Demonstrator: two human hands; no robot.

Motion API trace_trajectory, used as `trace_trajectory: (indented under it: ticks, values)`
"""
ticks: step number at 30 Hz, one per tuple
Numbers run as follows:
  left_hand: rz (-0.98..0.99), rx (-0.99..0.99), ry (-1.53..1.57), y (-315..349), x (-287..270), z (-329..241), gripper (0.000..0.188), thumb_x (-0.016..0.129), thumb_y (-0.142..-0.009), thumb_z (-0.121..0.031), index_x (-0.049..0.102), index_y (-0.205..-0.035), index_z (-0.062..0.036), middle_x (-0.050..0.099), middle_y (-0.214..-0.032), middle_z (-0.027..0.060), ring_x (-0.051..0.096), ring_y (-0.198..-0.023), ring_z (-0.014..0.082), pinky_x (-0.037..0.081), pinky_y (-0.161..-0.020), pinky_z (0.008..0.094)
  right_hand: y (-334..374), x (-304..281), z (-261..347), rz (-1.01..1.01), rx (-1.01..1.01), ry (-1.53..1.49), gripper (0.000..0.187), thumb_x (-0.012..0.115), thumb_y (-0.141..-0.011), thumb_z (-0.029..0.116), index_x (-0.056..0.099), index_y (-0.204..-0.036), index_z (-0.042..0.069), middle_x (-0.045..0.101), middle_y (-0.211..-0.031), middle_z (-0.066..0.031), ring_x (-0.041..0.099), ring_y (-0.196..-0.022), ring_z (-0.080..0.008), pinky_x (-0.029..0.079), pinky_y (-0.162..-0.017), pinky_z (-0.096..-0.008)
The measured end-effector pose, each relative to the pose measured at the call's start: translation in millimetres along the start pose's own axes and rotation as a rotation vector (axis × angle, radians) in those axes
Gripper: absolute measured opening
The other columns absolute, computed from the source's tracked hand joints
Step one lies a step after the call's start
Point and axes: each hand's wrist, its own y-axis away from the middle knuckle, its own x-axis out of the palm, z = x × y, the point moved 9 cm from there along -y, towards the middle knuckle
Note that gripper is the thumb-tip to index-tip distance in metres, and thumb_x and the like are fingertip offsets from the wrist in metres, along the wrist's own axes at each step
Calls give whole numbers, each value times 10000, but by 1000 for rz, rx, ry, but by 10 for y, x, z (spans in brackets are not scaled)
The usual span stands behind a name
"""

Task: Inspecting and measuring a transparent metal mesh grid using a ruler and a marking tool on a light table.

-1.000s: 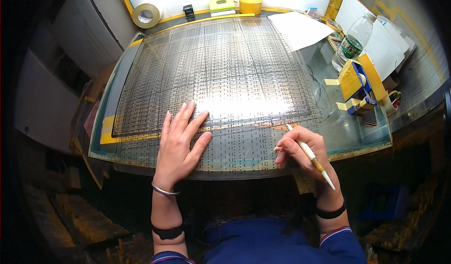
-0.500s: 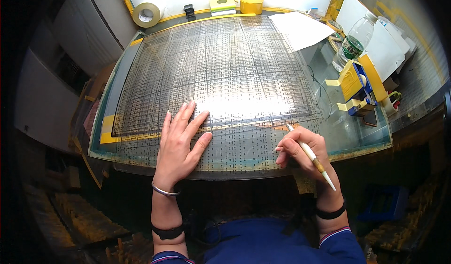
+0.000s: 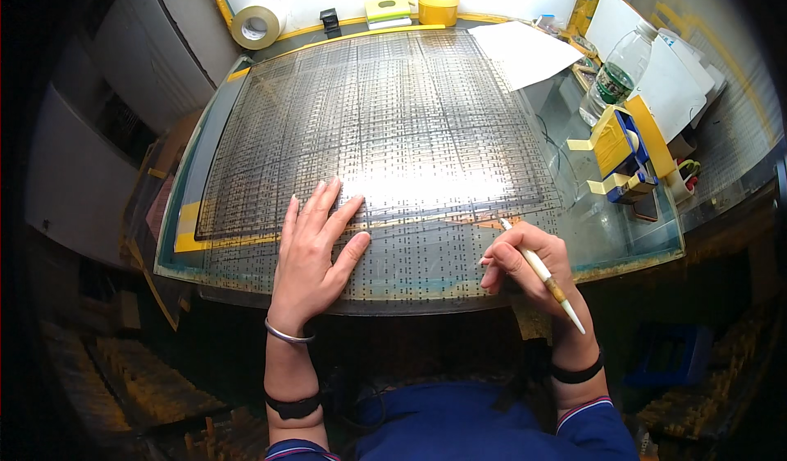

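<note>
A large transparent film sheet (image 3: 328, 125) with dense rows of small dark marks covers most of the glass-topped table. My left hand (image 3: 310, 252) lies flat near its front edge, fingers spread and thumb out to the side, holding nothing. In my right hand (image 3: 537, 256) is a slim white pen-shaped tool (image 3: 561, 297) with a tan band round its middle, gripped like a pencil. Its thin front end points up and left, just over the sheet's front right part, beside a small orange-brown patch (image 3: 496, 221). I cannot tell whether the tip touches the film.
A yellow-and-blue tape dispenser (image 3: 619, 153) and a clear bottle (image 3: 616, 79) stand at the right. White paper (image 3: 525, 51) overlaps the sheet's far right corner. Along the back are a tape roll (image 3: 256, 26), a black clip (image 3: 329, 22) and a yellow tub (image 3: 438, 8).
</note>
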Motion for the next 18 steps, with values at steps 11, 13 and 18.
trace_trajectory:
  ticks: [11,13,18]
  values:
    - [-13,-8,10,5,2,16,517,602,-994,-405,577,-1441,-147,428,-1584,149,340,-1503,296,151,-1254,506,6,-8,-4,-7,8,9,169,631,-1018,129,657,-925,-10,692,-741,-79,677,-639,-131,534,-604,-252]
    - [-16,-12,8,11,-13,10,514,605,-992,-402,582,-1436,-145,431,-1582,149,344,-1501,296,156,-1253,506,8,-2,6,-2,16,7,169,632,-1017,128,658,-924,-11,692,-742,-79,677,-641,-131,533,-606,-252]
    - [-22,-10,9,11,-12,5,505,600,-996,-406,590,-1427,-143,436,-1578,149,351,-1497,297,160,-1252,509,11,-1,14,1,17,4,162,633,-1015,121,658,-925,-11,691,-744,-79,678,-644,-132,535,-606,-255]
